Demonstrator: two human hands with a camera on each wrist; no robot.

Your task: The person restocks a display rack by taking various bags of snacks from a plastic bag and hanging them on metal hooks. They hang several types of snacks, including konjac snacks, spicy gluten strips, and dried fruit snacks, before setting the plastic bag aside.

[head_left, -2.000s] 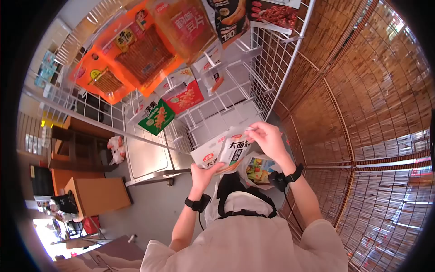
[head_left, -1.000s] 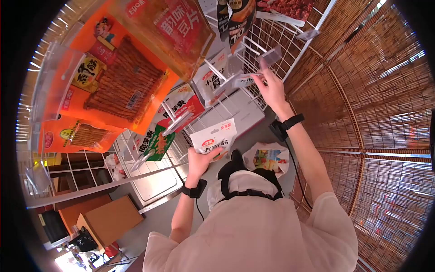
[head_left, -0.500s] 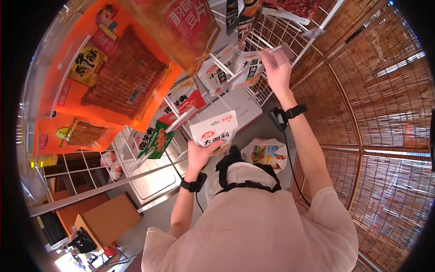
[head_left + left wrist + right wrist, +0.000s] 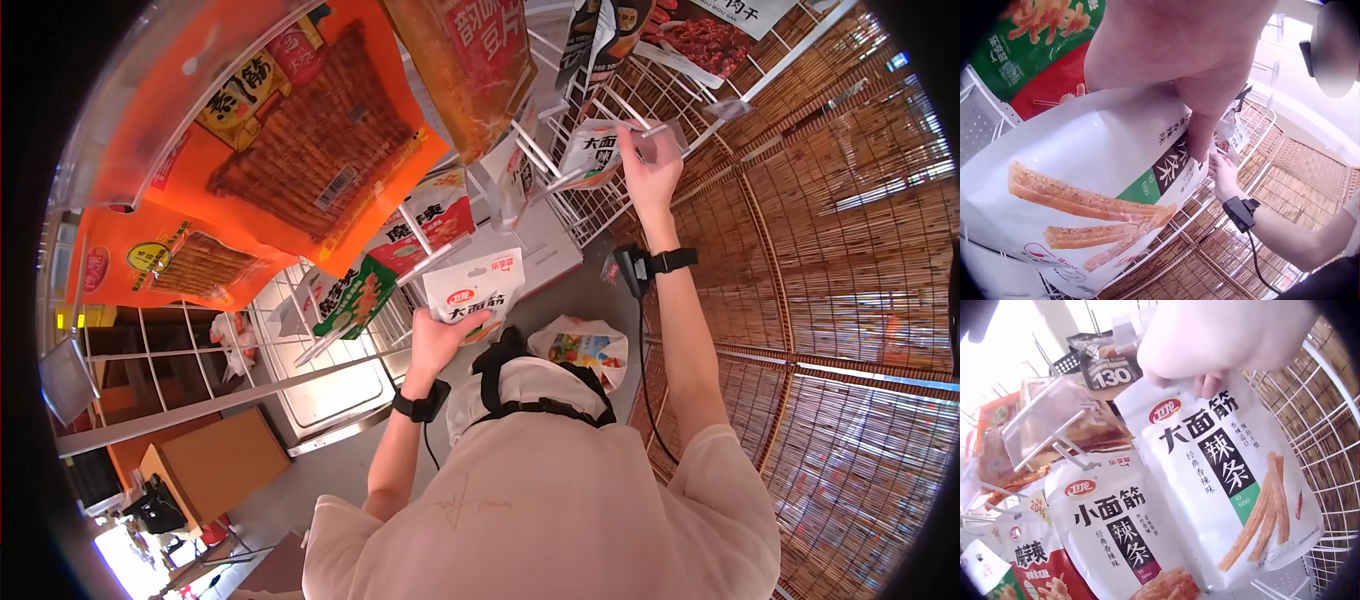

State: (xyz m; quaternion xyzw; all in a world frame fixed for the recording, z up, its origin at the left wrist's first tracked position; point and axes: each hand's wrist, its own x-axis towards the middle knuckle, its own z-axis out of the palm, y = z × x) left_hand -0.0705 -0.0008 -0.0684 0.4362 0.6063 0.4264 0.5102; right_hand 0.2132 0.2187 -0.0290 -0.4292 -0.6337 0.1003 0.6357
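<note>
My left hand [image 4: 438, 342] grips a white snack bag [image 4: 470, 278] by its side, thumb across the front; the left wrist view shows spicy strips printed on this bag [image 4: 1091, 194]. Raised to the wire rack, my right hand [image 4: 652, 188] pinches the top of a second white snack bag [image 4: 590, 158] hanging at a hook with a clear tag holder [image 4: 668, 138]. In the right wrist view, curled fingertips meet the top edge of that bag [image 4: 1235, 487], and the palm side is hidden. A similar white bag [image 4: 1116, 525] hangs beside it.
Large orange snack bags [image 4: 310, 140] hang at upper left. Red [image 4: 430, 220] and green [image 4: 355, 300] bags hang lower on the rack. A woven reed screen [image 4: 850, 250] stands at right. A filled plastic bag [image 4: 600, 340] sits on the floor near the feet.
The right hand has moved from beside the left hand up to the rack, taking one white bag to the hook. The left hand keeps its bag. The view has shifted.
</note>
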